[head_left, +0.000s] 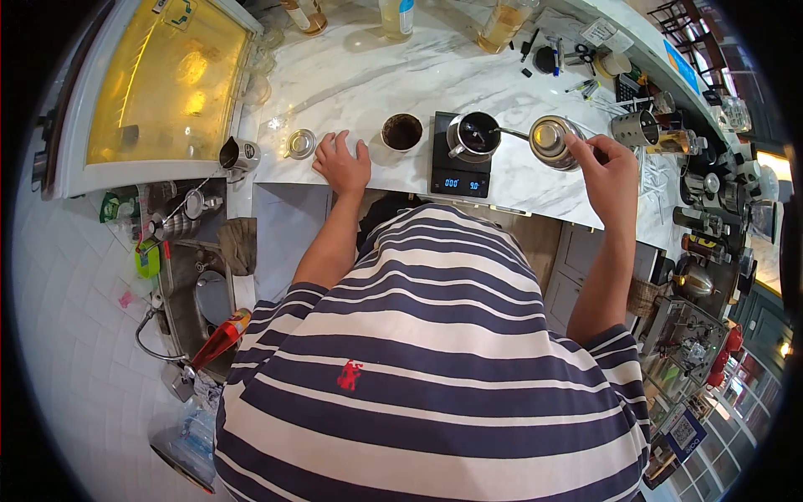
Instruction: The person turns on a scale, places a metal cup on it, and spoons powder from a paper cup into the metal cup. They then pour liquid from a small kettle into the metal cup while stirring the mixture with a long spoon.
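My right hand [608,167] is closed on a metal gooseneck kettle [548,144], its thin spout reaching left to the rim of a metal vessel with a side handle. That vessel [477,138] has a dark inside and stands on a black digital scale [449,171] with lit blue digits. Flat on the counter lies my left hand [343,165], fingers spread, holding nothing. Beside its fingertips is a small round metal piece [299,144], perhaps a lid. A cup [401,132] with dark brown contents sits between my left hand and the scale.
A steel pitcher [240,154] stands at the counter's left end, near a yellow-lit glass panel [167,84]. Bottles [396,18] line the far side. Pens, scissors [583,54] and a perforated metal holder [633,129] are at the right. A sink [188,284] lies lower left.
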Demonstrator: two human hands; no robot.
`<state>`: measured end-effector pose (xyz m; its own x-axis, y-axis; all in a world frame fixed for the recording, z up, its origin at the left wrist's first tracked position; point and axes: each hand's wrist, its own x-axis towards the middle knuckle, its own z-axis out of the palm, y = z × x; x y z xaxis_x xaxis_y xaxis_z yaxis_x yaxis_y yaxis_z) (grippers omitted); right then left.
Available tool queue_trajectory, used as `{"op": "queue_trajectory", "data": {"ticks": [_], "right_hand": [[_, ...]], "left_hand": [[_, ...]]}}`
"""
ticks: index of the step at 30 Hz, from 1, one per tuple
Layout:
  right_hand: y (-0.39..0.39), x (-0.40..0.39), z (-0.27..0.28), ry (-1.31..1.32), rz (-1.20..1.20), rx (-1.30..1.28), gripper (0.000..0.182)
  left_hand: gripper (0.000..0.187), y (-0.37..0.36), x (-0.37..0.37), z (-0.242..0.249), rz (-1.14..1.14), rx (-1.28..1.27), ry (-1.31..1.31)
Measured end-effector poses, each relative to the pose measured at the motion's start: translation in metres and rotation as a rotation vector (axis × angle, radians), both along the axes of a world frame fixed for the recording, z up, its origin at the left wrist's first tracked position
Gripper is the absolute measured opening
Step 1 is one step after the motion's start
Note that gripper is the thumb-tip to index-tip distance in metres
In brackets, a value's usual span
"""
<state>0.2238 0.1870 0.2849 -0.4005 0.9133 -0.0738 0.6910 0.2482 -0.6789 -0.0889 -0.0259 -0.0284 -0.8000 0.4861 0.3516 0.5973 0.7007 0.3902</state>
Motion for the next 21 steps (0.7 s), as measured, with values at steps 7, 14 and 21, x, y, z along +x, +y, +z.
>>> {"op": "queue_trajectory", "data": {"ticks": [7,14,21], "right_hand": [[-0.001,0.004,0.0,-0.014,-0.001,-0.004,0.046],[0.002,0.001,0.001,-0.042,0.002,0.011,0.046],[0.003,-0.01,0.006,-0.058,0.028,0.028,0.046]], "left_hand": [[0.042,0.0,-0.001,-0.001,-0.003,-0.002,0.014],[0.042,0.0,0.0,0.0,-0.001,0.002,0.013],[0.043,0.0,0.0,0.001,0.01,-0.02,-0.003]]}}
